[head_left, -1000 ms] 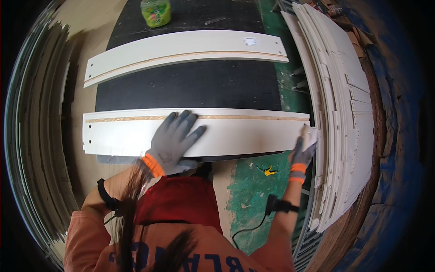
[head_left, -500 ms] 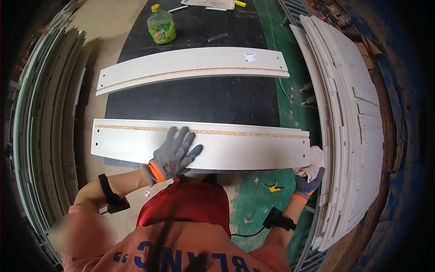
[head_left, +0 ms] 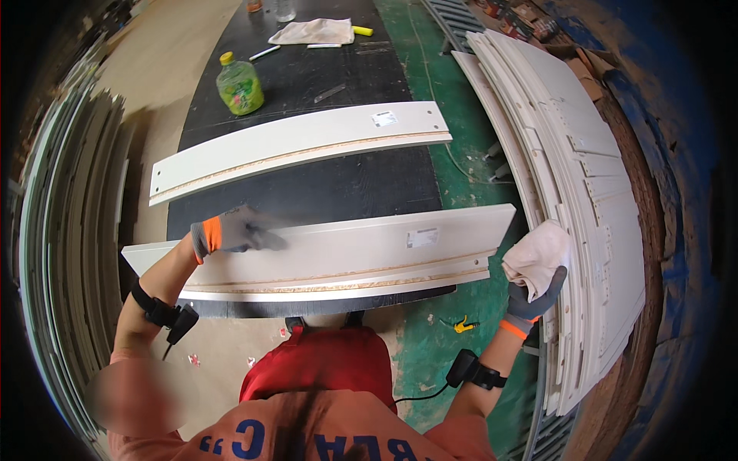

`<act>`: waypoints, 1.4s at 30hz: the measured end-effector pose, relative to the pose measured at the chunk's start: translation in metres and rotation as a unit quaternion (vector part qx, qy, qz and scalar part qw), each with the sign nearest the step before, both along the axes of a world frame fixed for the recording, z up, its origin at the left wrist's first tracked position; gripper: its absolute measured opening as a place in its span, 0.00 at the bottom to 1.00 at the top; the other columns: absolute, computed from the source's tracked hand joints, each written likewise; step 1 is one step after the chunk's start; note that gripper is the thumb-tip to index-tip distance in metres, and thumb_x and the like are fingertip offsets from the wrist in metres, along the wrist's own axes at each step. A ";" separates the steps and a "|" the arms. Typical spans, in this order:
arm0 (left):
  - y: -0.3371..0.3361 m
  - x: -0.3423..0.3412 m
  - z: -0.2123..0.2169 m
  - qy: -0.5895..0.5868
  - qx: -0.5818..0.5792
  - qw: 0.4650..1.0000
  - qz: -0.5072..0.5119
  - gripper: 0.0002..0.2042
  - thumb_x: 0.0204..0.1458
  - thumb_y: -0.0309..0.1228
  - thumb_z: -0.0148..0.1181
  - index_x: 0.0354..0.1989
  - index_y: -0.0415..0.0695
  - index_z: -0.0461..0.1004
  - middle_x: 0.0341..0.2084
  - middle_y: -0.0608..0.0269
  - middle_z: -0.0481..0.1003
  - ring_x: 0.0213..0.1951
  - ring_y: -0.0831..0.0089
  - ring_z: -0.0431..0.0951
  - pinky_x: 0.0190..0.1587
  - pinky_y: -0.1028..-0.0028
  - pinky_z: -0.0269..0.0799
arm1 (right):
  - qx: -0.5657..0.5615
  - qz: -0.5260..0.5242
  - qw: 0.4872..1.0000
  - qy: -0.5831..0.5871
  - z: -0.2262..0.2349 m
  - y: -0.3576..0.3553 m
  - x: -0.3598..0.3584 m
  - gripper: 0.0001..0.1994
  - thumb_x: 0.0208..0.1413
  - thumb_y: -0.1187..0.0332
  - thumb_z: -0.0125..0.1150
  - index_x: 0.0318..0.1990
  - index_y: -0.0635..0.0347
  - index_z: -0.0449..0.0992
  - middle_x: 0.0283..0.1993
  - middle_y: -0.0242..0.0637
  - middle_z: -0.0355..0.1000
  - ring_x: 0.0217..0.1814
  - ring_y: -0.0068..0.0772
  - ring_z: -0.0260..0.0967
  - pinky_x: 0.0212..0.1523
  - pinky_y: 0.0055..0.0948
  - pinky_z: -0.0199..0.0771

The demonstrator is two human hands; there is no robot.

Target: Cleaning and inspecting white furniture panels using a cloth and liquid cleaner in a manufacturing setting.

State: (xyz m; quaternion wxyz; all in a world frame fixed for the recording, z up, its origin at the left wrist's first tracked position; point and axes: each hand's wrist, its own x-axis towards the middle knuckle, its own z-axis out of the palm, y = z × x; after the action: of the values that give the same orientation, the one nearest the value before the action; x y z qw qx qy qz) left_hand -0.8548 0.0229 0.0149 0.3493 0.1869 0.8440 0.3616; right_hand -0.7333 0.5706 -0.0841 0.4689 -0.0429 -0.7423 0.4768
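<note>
My right hand (head_left: 538, 301), in a grey glove with an orange cuff, holds a bunched pale cloth (head_left: 536, 252) off the right end of the near boards. My left hand (head_left: 244, 230), gloved alike, is over the far edge of a near white board (head_left: 338, 250); its fingers are smeared by motion, so their grip is unclear. This board carries a white label (head_left: 423, 237) and a bare chipboard groove along its near side. Below it shows a strip of a second white board (head_left: 430, 281), also grooved. Farther back lies another labelled, curved white board (head_left: 307, 146).
A bottle of green liquid (head_left: 240, 88) stands at the back left of the black table (head_left: 307, 192), before a folded cloth (head_left: 311, 32) and markers. Stacked panels rise at left (head_left: 69, 230) and right (head_left: 592, 230). A yellow air gun (head_left: 464, 326) shows against the green floor.
My left hand has moved from the near board's face to its far edge. A labelled face now shows there, tilted. My right hand has raised the cloth slightly, away from the board end.
</note>
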 end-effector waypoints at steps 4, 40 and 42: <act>-0.002 -0.024 -0.033 0.125 0.089 0.984 -0.086 0.18 0.46 0.25 0.59 0.49 0.43 0.78 0.29 0.60 0.80 0.22 0.78 0.74 0.25 0.79 0.69 | -0.004 -0.025 0.999 -0.040 -0.003 -0.005 0.023 0.36 0.51 0.68 0.68 0.65 0.62 0.54 0.66 0.48 0.58 0.65 0.41 0.59 0.64 0.42 0.62; 0.190 0.034 -0.078 0.427 -0.141 0.892 -0.050 0.28 0.58 0.42 0.49 0.64 0.40 0.61 0.57 0.46 0.65 0.59 0.49 0.63 0.66 0.48 0.45 | 0.155 -0.096 0.922 -0.341 -0.001 -0.148 0.000 0.26 0.44 0.73 0.64 0.55 0.62 0.67 0.62 0.48 0.61 0.67 0.53 0.55 0.65 0.52 0.52; 0.191 0.035 -0.077 0.431 -0.131 0.891 -0.050 0.27 0.57 0.42 0.49 0.63 0.40 0.61 0.57 0.45 0.65 0.59 0.49 0.63 0.66 0.48 0.45 | 0.247 -0.066 0.907 -0.335 -0.015 -0.171 0.022 0.29 0.40 0.74 0.65 0.55 0.59 0.67 0.65 0.48 0.60 0.70 0.52 0.53 0.68 0.51 0.49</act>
State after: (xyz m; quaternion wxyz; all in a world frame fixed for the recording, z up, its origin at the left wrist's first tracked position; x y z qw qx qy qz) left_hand -0.8193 0.2143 -0.0624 -0.0100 0.3189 0.9408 0.1141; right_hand -0.7113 0.3995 -0.0987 0.2182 -0.1319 -0.9452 0.2039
